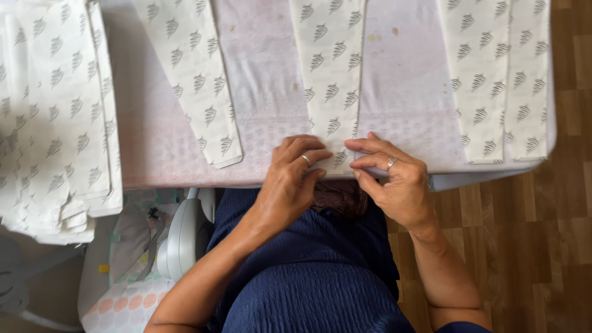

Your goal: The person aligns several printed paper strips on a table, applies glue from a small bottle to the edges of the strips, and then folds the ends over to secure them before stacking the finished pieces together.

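Between both hands, at the near table edge: lower end of a long white paper strip printed with grey leaf motifs [330,80], lying flat and running away from the body. Left hand [290,182] palm down, fingers curled, fingertips pressing on the strip's near end; silver ring [306,160] on one finger. Right hand [394,182] palm down just beside it, fingers bent and pointing toward the left hand, fingertips pinching the strip's right corner at the edge; second silver ring [391,163] worn here. Fingertips of both hands nearly touching. Whether any fold sits under the fingers: cannot tell, hidden by the hands.

Under the strip and hands: pale pink-white cloth table cover [265,74], faintly stained, bare between the paper pieces.

Left of the left hand, near: a second leaf-printed paper strip [194,80], angled, with its pointed end toward the body. Further left, well apart: thick stack of the same leaf-printed white paper sheets [52,123], overhanging the table edge.

Right of the right hand, near: two more leaf-printed strips side by side [499,80], reaching close to the table's right edge.

Below the hands: dark blue textured garment [308,277] over the lap, forearms resting above it. Below and left of the left hand: white plastic object with grey curved parts [179,237], partly hidden, kind not clear. Below and right of the right hand: brown wooden plank floor [542,246].
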